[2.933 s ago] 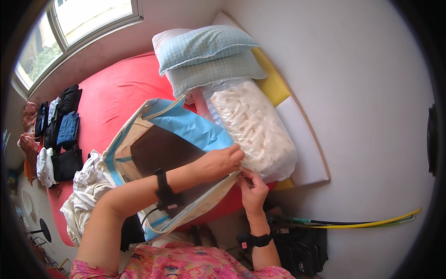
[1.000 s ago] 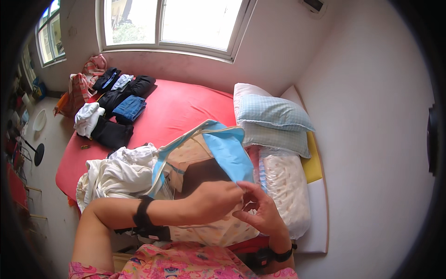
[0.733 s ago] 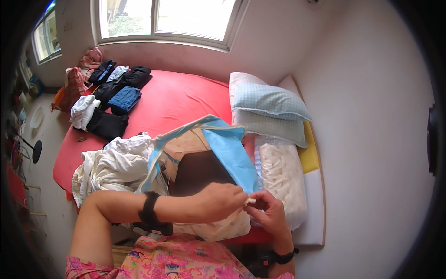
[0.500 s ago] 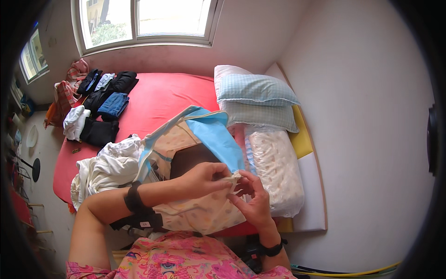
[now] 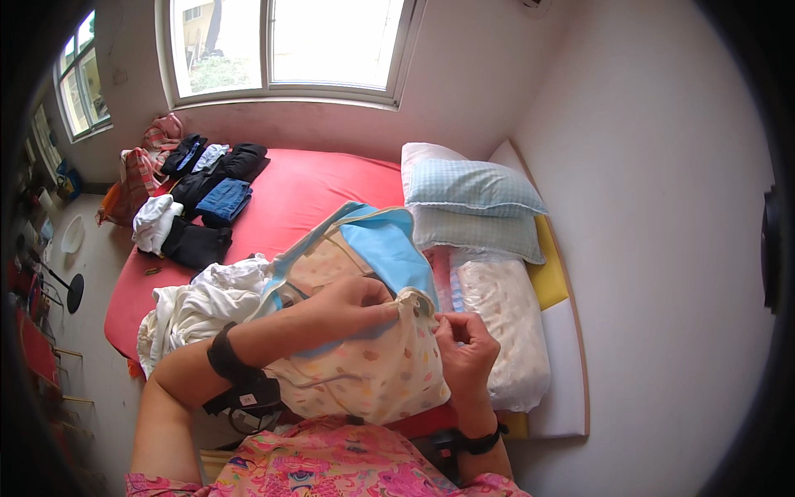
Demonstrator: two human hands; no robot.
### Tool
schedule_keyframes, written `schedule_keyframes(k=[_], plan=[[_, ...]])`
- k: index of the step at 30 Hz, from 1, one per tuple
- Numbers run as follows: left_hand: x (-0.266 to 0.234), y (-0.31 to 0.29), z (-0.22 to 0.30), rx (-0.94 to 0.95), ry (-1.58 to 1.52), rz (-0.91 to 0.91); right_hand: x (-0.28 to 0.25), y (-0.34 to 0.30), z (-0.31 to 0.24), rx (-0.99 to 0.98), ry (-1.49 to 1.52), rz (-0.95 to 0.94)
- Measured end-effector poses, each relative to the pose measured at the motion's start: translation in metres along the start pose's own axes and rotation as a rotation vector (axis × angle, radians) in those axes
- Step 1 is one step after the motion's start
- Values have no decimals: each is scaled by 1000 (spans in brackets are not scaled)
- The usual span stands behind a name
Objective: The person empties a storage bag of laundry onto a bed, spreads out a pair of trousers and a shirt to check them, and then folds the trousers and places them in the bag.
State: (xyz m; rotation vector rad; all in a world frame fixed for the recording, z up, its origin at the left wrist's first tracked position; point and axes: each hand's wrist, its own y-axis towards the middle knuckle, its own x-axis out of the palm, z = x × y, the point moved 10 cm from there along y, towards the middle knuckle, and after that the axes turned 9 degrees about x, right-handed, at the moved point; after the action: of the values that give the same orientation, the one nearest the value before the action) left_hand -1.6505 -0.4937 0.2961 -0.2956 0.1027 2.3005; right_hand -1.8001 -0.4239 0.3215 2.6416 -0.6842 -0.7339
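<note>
I hold a cream zippered fabric bag (image 5: 373,373) with coloured dots and blue trim over the near edge of a red bed (image 5: 290,190). My left hand (image 5: 352,302) grips the bag's top corner beside its open blue lid (image 5: 385,253). My right hand (image 5: 464,352) pinches the bag's edge at that same corner, fingers closed on something small like a zipper pull. Both wrists wear black bands.
A rumpled white sheet (image 5: 195,306) lies at the bag's left. Folded dark clothes (image 5: 203,195) sit on the far left of the bed. Checked pillows (image 5: 468,203) and a bagged white quilt (image 5: 501,327) lie against the right wall. A window (image 5: 286,45) is above.
My view has swung and lifted toward the window. The bag has come closer to me, and both hands stay together at its corner.
</note>
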Motion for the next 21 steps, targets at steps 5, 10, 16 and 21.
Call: schedule_keyframes(k=[5,10,16,21], plan=[[13,-7,-6,-106,-200,-16,38,-3,23,307,378,-367],[57,-5,2,258,-64,-207,35,-19,55,506,493,-425],[163,18,-50,363,-8,-436,-4,-49,124,659,429,-268],[259,32,-102,274,-33,-646,-57,-108,224,816,191,-7]])
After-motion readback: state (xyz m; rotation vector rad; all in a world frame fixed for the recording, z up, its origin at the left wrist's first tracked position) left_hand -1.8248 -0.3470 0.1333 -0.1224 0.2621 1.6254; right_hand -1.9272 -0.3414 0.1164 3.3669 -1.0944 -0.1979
